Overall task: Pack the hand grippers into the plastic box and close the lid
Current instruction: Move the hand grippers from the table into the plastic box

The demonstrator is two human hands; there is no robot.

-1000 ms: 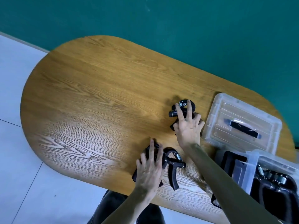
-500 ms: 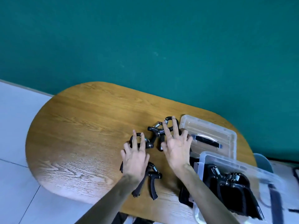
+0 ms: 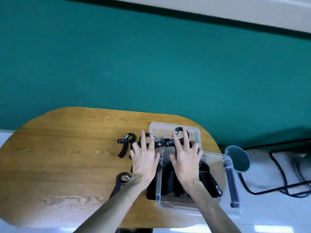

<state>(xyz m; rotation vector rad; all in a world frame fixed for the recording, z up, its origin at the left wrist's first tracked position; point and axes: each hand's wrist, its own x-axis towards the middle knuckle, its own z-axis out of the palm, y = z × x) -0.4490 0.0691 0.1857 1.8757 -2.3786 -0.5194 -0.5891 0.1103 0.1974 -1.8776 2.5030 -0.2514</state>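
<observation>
Oval tabletop [image 3: 67, 148], clear plastic box [image 3: 227, 165] at its right edge, part-filled. Right hand [image 3: 185, 158] closed on a hand gripper [image 3: 170, 142] above the lid [image 3: 195, 133]; left hand's [image 3: 144, 158] hold unclear. Best lowered handles-down beside those packed — springs clear of the rim.

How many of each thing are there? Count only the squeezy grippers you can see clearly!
Hands: 2 (left, right)
Box: 1
Lid: 1
Table: 1
Grippers clearly seen: 4
Total: 9
The black ones in and beside the box are too blurred to count.
</observation>
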